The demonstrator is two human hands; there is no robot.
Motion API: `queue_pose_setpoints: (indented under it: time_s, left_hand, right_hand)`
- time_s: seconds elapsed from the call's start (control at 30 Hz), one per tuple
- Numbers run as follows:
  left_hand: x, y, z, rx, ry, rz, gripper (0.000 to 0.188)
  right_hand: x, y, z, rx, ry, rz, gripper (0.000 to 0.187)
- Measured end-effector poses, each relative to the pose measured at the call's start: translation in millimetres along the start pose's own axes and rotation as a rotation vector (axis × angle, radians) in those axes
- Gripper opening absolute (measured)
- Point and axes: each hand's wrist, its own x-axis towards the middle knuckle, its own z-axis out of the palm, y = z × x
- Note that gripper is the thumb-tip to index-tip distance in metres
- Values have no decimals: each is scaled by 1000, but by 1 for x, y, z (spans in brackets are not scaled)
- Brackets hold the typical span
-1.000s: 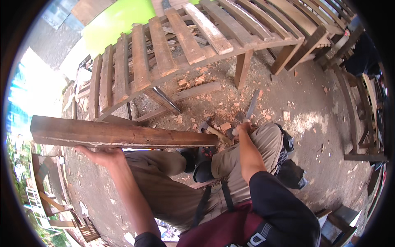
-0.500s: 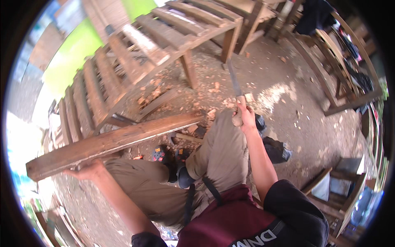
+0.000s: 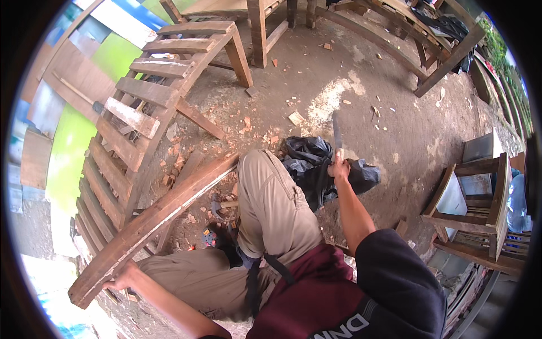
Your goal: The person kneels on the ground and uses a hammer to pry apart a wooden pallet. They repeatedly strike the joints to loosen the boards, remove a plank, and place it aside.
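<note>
A long brown wooden beam [image 3: 161,212] slants from the lower left up to my left knee, a pale strip running along one edge. Near its lower end, my left hand [image 3: 122,276] is closed around the beam's edge, fingers partly hidden beneath. My right hand [image 3: 340,169] grips the handle of a machete [image 3: 337,133], its dark blade pointing away from me. Just beyond and beside that hand, a crumpled black plastic bag [image 3: 307,155] lies on the ground. Below the beam, a hammer [image 3: 217,207] with a wooden handle rests among wood chips.
A slatted wooden bench [image 3: 121,144] stands at the left, beyond the beam. Wooden furniture frames [image 3: 446,62] are at the far right. A small wooden chair-like frame [image 3: 471,198] stands at the right. Wood chips [image 3: 296,118] litter the dirt floor.
The whole view has swung to the right. The beam now tilts more steeply, its near end lower. My right hand has come over beside the black bag with the machete still held.
</note>
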Motion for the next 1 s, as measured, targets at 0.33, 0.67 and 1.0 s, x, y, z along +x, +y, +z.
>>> queue_pose_setpoints:
  time_s: [0.33,0.67,1.0]
  left_hand:
    - [-15,11,-1,120,-19,19,78]
    - [-34,7,13,135,-44,-13,83]
    - [-15,19,2,111,-16,-49,86]
  right_hand:
    - [-120,-20,26,-1217,-548,-822,97]
    - [-45,39,52,-1977,-882,-981,38]
    - [24,-71,3,-1713,-205,-709,25]
